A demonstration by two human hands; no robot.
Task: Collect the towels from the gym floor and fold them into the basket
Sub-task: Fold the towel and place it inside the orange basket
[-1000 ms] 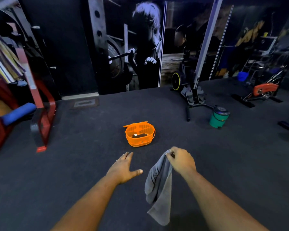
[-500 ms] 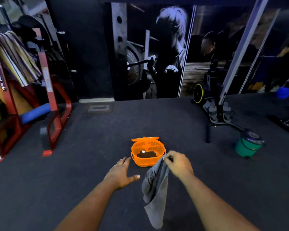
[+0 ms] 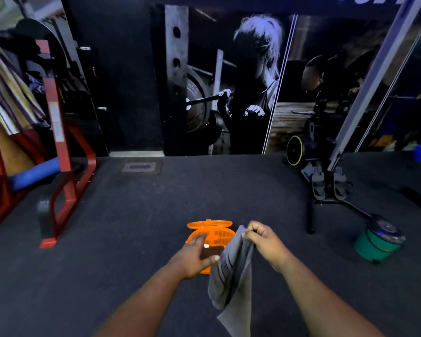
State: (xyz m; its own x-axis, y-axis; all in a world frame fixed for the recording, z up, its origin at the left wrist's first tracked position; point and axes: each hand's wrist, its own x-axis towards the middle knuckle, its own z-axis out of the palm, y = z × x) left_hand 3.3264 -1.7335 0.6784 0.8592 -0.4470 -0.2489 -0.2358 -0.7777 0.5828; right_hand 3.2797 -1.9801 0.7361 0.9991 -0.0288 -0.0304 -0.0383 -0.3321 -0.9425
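Right hand [image 3: 265, 242] pinches grey towel [image 3: 231, 283] by a top corner so it hangs free for folding; left hand [image 3: 195, 256], fingers relaxed, reaches toward orange basket [image 3: 214, 233].

Orange basket [image 3: 216, 235], lower centre: near rim and left side covered by the left hand [image 3: 195, 254] and by the grey towel [image 3: 231, 276]. Dark item [image 3: 213, 251] inside the basket: kind unreadable. Towel: bottom end cut off by the lower frame edge. Striped cloths [image 3: 7, 93], upper left: cut off by the left edge.
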